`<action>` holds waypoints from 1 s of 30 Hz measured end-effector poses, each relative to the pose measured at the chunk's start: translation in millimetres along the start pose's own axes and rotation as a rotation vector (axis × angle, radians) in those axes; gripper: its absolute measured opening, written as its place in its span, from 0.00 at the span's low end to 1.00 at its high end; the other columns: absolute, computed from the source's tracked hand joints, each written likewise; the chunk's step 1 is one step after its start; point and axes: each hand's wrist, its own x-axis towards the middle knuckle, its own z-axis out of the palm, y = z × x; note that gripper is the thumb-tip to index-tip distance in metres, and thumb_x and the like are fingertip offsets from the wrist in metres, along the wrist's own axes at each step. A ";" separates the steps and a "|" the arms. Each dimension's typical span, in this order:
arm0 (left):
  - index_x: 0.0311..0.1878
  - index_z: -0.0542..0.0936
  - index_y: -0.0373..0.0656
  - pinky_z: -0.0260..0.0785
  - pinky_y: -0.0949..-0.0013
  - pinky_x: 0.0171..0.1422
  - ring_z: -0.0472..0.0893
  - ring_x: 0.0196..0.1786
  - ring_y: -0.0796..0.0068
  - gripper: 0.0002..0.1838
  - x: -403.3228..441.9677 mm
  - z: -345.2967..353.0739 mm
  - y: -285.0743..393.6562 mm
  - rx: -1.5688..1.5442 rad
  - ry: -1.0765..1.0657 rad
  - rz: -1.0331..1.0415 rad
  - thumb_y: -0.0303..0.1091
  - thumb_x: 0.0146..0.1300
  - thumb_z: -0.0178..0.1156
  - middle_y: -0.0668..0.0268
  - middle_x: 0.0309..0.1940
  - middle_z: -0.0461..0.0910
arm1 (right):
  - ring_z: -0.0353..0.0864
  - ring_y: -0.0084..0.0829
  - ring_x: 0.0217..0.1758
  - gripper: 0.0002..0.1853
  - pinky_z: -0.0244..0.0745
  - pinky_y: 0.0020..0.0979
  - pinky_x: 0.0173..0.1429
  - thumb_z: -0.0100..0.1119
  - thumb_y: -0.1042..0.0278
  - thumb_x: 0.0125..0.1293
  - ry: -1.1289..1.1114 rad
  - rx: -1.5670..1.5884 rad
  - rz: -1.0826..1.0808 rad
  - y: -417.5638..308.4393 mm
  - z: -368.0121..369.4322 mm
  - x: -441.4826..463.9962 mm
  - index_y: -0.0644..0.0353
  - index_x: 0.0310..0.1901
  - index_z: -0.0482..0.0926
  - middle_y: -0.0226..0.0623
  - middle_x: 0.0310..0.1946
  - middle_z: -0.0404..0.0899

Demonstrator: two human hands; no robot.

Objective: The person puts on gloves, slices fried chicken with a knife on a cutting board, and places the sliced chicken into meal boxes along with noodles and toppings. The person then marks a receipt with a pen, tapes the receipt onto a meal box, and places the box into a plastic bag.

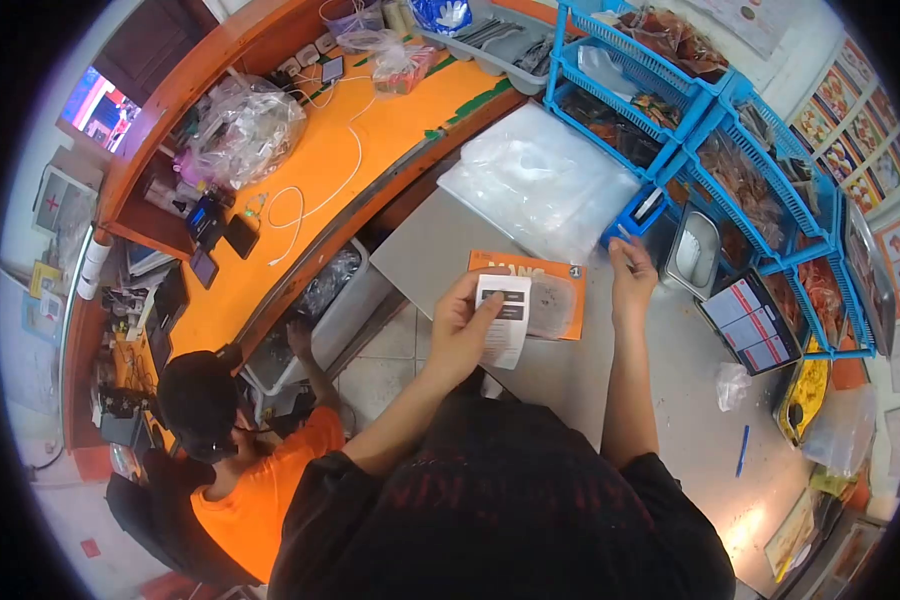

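My left hand (460, 323) grips a white printed paper slip (506, 325), thumb on its face. The slip is held over an orange flat box (562, 268) with a clear panel, which lies on the steel table (580, 385). At the front end of a blue tape dispenser (634, 214), my right hand (631, 278) has its fingertips pinched together. A small pale strip, which looks like tape, shows at those fingertips. Behind the box lies a stack of clear plastic bags (540, 180).
Blue crates (685, 120) of packed food line the back right, beside a metal container (694, 250) and a tablet (750, 322). A blue pen (743, 450) lies at right. A person in orange (255, 495) crouches at left by the orange counter (320, 190).
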 end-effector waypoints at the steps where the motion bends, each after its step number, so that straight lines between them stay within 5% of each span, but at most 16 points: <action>1: 0.50 0.73 0.34 0.67 0.77 0.49 0.75 0.43 0.82 0.11 -1.1 2.0 -1.8 0.001 -0.038 -0.006 0.23 0.65 0.52 0.66 0.41 0.77 | 0.71 0.34 0.60 0.08 0.66 0.30 0.58 0.62 0.70 0.57 -0.152 0.333 0.116 -35.1 2.1 -20.8 0.61 0.37 0.83 0.48 0.57 0.72; 5: 0.51 0.72 0.34 0.67 0.77 0.49 0.75 0.43 0.83 0.11 -4.9 16.7 -3.1 -0.001 -0.077 0.033 0.24 0.66 0.51 0.67 0.41 0.77 | 0.66 0.35 0.63 0.07 0.64 0.32 0.62 0.60 0.74 0.59 -0.586 0.536 0.102 -114.4 3.4 -78.2 0.65 0.37 0.83 0.50 0.63 0.63; 9: 0.52 0.72 0.34 0.67 0.77 0.49 0.75 0.43 0.83 0.12 -12.9 23.4 1.7 0.000 -0.107 0.044 0.24 0.66 0.51 0.67 0.41 0.77 | 0.64 0.36 0.65 0.17 0.63 0.33 0.62 0.61 0.75 0.58 -0.535 0.393 -0.102 -99.4 23.5 -84.2 0.65 0.50 0.77 0.52 0.64 0.61; 11: 0.52 0.71 0.34 0.68 0.77 0.47 0.75 0.42 0.84 0.12 -14.6 25.2 9.2 -0.113 -0.079 -0.024 0.25 0.66 0.51 0.67 0.41 0.78 | 0.63 0.37 0.65 0.31 0.63 0.34 0.63 0.60 0.78 0.57 -0.354 0.470 -0.063 -107.4 23.5 -87.4 0.64 0.63 0.61 0.51 0.63 0.62; 12: 0.52 0.71 0.34 0.68 0.77 0.47 0.75 0.42 0.84 0.12 -13.8 24.3 9.3 -0.112 -0.067 -0.022 0.25 0.66 0.51 0.67 0.41 0.78 | 0.63 0.37 0.65 0.31 0.63 0.34 0.63 0.60 0.78 0.57 -0.366 0.472 -0.059 -106.3 20.5 -90.8 0.64 0.63 0.61 0.51 0.63 0.62; 14: 0.52 0.72 0.34 0.69 0.77 0.46 0.76 0.41 0.84 0.12 -11.7 20.9 9.9 -0.124 0.026 0.031 0.26 0.66 0.51 0.66 0.39 0.78 | 0.66 0.34 0.62 0.40 0.64 0.32 0.62 0.58 0.79 0.57 -0.817 0.522 0.047 -100.7 3.8 -99.2 0.61 0.68 0.47 0.47 0.59 0.65; 15: 0.51 0.72 0.34 0.70 0.77 0.44 0.77 0.40 0.83 0.11 -10.2 17.4 12.5 -0.122 0.065 0.047 0.25 0.66 0.51 0.66 0.39 0.79 | 0.66 0.34 0.62 0.40 0.64 0.32 0.62 0.58 0.79 0.57 -0.840 0.521 0.050 -98.4 -2.9 -101.4 0.61 0.68 0.47 0.47 0.59 0.65; 18: 0.49 0.73 0.34 0.70 0.77 0.44 0.78 0.40 0.82 0.10 2.1 -1.3 10.2 -0.166 0.224 0.081 0.23 0.65 0.51 0.65 0.38 0.79 | 0.73 0.27 0.52 0.21 0.71 0.29 0.51 0.61 0.74 0.56 -1.274 0.214 0.447 -90.0 -24.5 -100.8 0.65 0.53 0.72 0.39 0.53 0.69; 19: 0.47 0.73 0.34 0.70 0.77 0.44 0.78 0.39 0.82 0.09 7.0 -10.2 7.6 -0.137 0.281 0.065 0.22 0.64 0.52 0.65 0.37 0.79 | 0.73 0.27 0.52 0.21 0.71 0.29 0.51 0.61 0.74 0.56 -1.292 0.208 0.454 -83.3 -29.9 -91.5 0.65 0.53 0.72 0.39 0.53 0.69; 21: 0.44 0.74 0.34 0.72 0.77 0.40 0.79 0.36 0.81 0.08 17.0 -30.0 -7.2 -0.060 0.358 0.054 0.21 0.61 0.54 0.64 0.36 0.80 | 0.72 0.28 0.47 0.11 0.71 0.28 0.43 0.62 0.72 0.55 -1.066 -0.107 0.258 -68.0 -36.7 -72.5 0.66 0.40 0.80 0.39 0.48 0.69; 22: 0.44 0.74 0.34 0.72 0.77 0.40 0.79 0.36 0.81 0.08 18.7 -37.7 -15.8 -0.064 0.373 0.047 0.21 0.61 0.54 0.64 0.36 0.80 | 0.72 0.28 0.47 0.11 0.71 0.28 0.43 0.62 0.72 0.55 -1.080 -0.114 0.267 -69.0 -36.1 -68.5 0.66 0.40 0.80 0.39 0.48 0.69; 24: 0.43 0.75 0.34 0.73 0.77 0.37 0.79 0.33 0.80 0.07 22.7 -45.9 -24.5 -0.042 0.320 0.026 0.21 0.60 0.55 0.63 0.35 0.81 | 0.70 0.29 0.45 0.10 0.68 0.27 0.42 0.61 0.71 0.55 -0.864 -0.282 -0.083 -75.6 -33.2 -59.1 0.67 0.38 0.80 0.39 0.44 0.68; 30: 0.41 0.75 0.34 0.74 0.76 0.36 0.80 0.33 0.80 0.07 25.9 -47.9 -32.7 -0.047 0.371 0.036 0.21 0.59 0.56 0.62 0.35 0.81 | 0.67 0.31 0.46 0.12 0.66 0.28 0.48 0.61 0.71 0.56 -0.834 -0.207 -0.021 -58.4 -25.8 -59.9 0.68 0.40 0.79 0.39 0.42 0.66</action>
